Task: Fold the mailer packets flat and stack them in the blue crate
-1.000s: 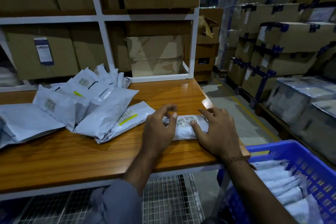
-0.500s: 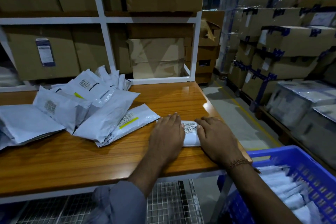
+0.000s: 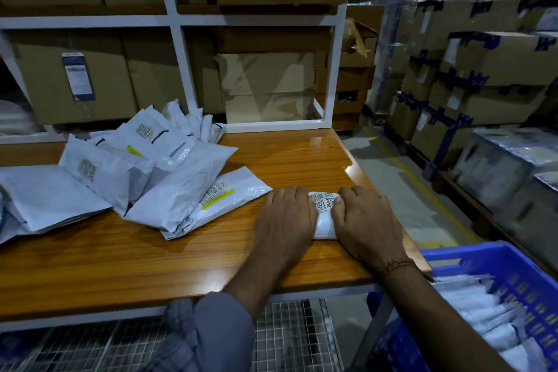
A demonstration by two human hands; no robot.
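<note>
Scene: We look down at a wooden counter (image 3: pixel 151 251) in a dim warehouse.
Hands: Our left hand (image 3: pixel 285 220) and right hand (image 3: pixel 367 225) lie palm down, side by side, fingers straight and together, pressing one packet (image 3: pixel 324 211) flat.
Packet: It sits between and under both hands near the counter's right front corner. It is white, glossy, folded into a compact bundle, a barcode label facing up.
Key relation: The blue crate (image 3: pixel 489 254) stands below and to the right of the counter, nearer our right hand, so we judge that hand better placed to carry the packet over.
Crate contents: White packets already lie inside.
Waiting pile: More loose packets (image 3: pixel 169 178) are heaped to the left, just beside the left hand.
</note>
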